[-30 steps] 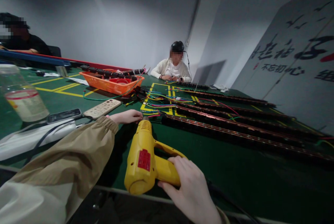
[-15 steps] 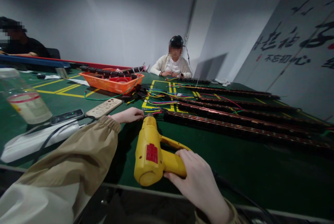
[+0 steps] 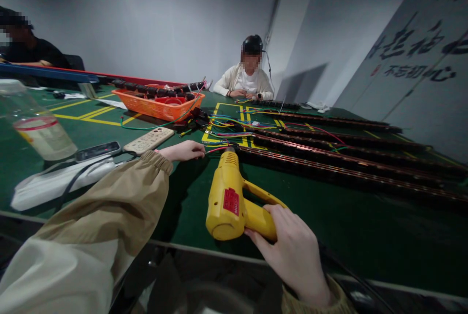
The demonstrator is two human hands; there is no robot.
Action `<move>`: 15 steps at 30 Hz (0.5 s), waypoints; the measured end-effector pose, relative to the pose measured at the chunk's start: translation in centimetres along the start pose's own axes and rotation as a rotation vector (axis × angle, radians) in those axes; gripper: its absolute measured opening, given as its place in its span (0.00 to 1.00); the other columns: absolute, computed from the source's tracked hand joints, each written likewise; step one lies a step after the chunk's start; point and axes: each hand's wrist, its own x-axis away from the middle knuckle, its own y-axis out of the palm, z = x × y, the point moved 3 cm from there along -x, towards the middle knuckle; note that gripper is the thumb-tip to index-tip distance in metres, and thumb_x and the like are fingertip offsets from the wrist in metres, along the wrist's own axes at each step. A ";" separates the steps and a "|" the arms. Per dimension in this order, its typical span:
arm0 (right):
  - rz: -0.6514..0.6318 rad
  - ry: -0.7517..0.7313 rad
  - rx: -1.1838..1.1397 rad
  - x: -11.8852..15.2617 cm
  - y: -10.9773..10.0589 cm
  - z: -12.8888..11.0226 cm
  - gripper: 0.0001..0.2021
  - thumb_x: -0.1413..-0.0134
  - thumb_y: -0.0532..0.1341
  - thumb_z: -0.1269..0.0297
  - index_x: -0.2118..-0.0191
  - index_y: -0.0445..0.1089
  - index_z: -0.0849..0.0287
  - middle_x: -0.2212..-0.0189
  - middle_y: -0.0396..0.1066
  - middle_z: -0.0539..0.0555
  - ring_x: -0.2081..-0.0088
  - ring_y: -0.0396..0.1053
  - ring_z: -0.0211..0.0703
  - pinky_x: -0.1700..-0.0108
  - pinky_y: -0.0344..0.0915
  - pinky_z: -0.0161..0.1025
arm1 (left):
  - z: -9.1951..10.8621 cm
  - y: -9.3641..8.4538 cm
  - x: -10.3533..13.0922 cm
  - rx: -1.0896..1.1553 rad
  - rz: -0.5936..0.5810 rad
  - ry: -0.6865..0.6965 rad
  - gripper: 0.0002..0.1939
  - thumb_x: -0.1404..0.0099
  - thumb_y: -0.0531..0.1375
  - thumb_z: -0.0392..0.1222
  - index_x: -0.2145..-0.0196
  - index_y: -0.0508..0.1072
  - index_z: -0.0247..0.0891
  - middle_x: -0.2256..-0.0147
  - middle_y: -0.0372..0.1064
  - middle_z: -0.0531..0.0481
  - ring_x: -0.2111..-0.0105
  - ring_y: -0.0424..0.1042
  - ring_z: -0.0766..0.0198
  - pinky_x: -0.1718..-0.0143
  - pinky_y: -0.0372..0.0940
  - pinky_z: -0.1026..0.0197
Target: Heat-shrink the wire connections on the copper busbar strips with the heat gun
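My right hand point(image 3: 292, 241) is wrapped round the handle of a yellow heat gun point(image 3: 225, 202) with a red label. Its metal nozzle points away from me, at the wire end of the nearest long dark strip point(image 3: 292, 158), which has copper-coloured lines along it. Left of the nozzle, my left hand point(image 3: 186, 150) pinches the end of a red wire point(image 3: 217, 149) that runs to this strip. Other coloured wires lie just behind the red one. The nozzle hides part of the place where wire and strip meet.
More strips with coloured wires point(image 3: 234, 124) lie behind. An orange basket point(image 3: 157, 105) holds dark parts. At left are a bottle point(image 3: 44, 133), a patterned phone case point(image 3: 149, 140), a dark device point(image 3: 98, 151) and a white power strip point(image 3: 62, 182). One person point(image 3: 244, 80) sits opposite, another point(image 3: 32, 50) far left.
The heat gun in my right hand has moved right along the wires, its nozzle now nearer the strip's end. More of the red wire shows beside my left hand. The view has shifted slightly.
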 end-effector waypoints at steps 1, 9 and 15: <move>0.015 -0.002 0.009 0.1 0.0 -0.1 0.19 0.54 0.65 0.51 0.62 0.64 0.59 0.68 0.69 0.52 0.67 0.66 0.44 0.64 0.60 0.40 | 0.0 0.0 0.0 0.004 -0.003 0.001 0.16 0.39 0.51 0.49 0.67 0.71 0.33 0.71 0.68 0.50 0.72 0.66 0.66 0.70 0.59 0.66; 0.008 -0.013 -0.015 -0.3 0.3 -0.7 0.19 0.53 0.65 0.51 0.63 0.64 0.60 0.69 0.68 0.52 0.67 0.66 0.44 0.64 0.60 0.40 | -1.0 0.2 -0.5 0.058 -0.002 0.004 0.19 0.42 0.53 0.54 0.68 0.71 0.35 0.73 0.68 0.52 0.71 0.65 0.66 0.67 0.59 0.66; -0.076 -0.013 -0.121 -1.1 0.7 -1.9 0.18 0.54 0.65 0.52 0.63 0.64 0.59 0.69 0.68 0.52 0.67 0.65 0.45 0.64 0.60 0.41 | -0.4 0.1 -0.3 0.058 -0.014 0.050 0.20 0.40 0.52 0.54 0.66 0.71 0.33 0.70 0.69 0.51 0.69 0.65 0.65 0.64 0.59 0.66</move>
